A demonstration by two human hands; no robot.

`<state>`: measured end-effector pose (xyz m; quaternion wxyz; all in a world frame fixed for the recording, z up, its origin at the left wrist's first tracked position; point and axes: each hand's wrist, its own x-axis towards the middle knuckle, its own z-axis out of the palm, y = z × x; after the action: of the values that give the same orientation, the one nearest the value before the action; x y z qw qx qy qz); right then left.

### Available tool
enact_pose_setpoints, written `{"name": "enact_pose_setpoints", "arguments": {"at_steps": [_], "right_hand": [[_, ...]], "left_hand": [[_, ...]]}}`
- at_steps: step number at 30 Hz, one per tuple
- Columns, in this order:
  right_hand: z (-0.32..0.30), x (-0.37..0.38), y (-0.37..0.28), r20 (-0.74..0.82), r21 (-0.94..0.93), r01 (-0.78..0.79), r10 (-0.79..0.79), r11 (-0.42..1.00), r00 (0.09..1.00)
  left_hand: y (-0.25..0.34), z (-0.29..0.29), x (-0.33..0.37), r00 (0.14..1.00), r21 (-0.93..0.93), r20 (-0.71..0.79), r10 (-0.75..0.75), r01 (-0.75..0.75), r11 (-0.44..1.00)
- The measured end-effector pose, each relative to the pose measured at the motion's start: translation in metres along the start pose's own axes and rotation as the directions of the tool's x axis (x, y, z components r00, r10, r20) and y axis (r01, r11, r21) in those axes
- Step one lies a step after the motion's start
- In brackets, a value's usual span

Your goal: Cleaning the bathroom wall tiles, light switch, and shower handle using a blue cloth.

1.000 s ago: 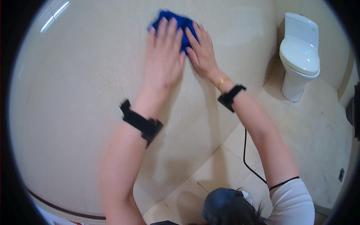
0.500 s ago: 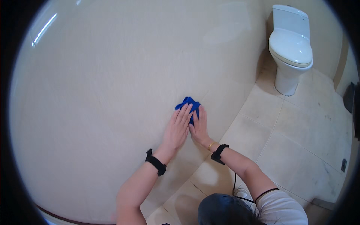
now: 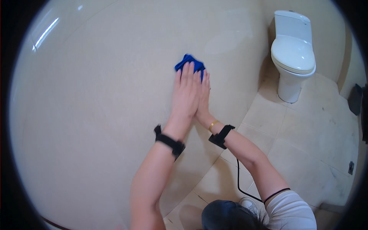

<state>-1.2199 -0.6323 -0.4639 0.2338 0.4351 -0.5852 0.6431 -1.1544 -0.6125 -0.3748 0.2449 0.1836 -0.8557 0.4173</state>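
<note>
A crumpled blue cloth (image 3: 196, 66) lies against the smooth beige wall (image 3: 115, 96). My left hand (image 3: 185, 94) presses it there, its long fingers close together and reaching over the cloth's lower part. Just to its right, my right hand (image 3: 204, 92) is partly covered by the left one; its fingertips hold down the cloth's lower right edge. Both palms face the wall and the hands touch each other. Each wrist wears a black strap, and a gold bracelet (image 3: 213, 125) circles the right one.
A white toilet (image 3: 293, 57) with its lid down stands at the far right on beige floor tiles (image 3: 264, 119). A black cable (image 3: 239, 176) hangs beside my right arm. Dark objects (image 3: 355, 99) sit by the right edge. One light-coloured shoe (image 3: 248, 203) shows below.
Both hands have slid up the wall together, carrying the blue cloth with them. My arms are stretched further out, and the left hand now overlaps more of the right.
</note>
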Motion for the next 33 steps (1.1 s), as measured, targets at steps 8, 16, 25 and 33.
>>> {"name": "enact_pose_setpoints", "arguments": {"at_steps": [8,16,25,33], "right_hand": [[-0.005,-0.101,-0.062,0.142,0.246,0.215,-0.255,0.945,0.957],[-0.036,0.048,-0.114,0.119,0.148,-0.046,0.028,0.988,0.992],[-0.051,0.153,-0.162,0.269,0.151,-0.173,0.128,0.973,0.954],[-0.054,0.105,-0.254,0.481,0.152,-0.271,0.169,0.950,0.860]], "left_hand": [[-0.023,-0.064,-0.145,0.946,-0.133,0.304,-0.115,0.162,0.978],[-0.073,-0.101,-0.003,0.991,-0.234,0.121,-0.051,0.078,0.969],[-0.117,-0.140,0.127,0.952,0.058,0.299,0.064,-0.085,0.995],[-0.184,-0.231,0.024,0.832,-0.071,0.549,-0.082,0.144,0.987]]}}
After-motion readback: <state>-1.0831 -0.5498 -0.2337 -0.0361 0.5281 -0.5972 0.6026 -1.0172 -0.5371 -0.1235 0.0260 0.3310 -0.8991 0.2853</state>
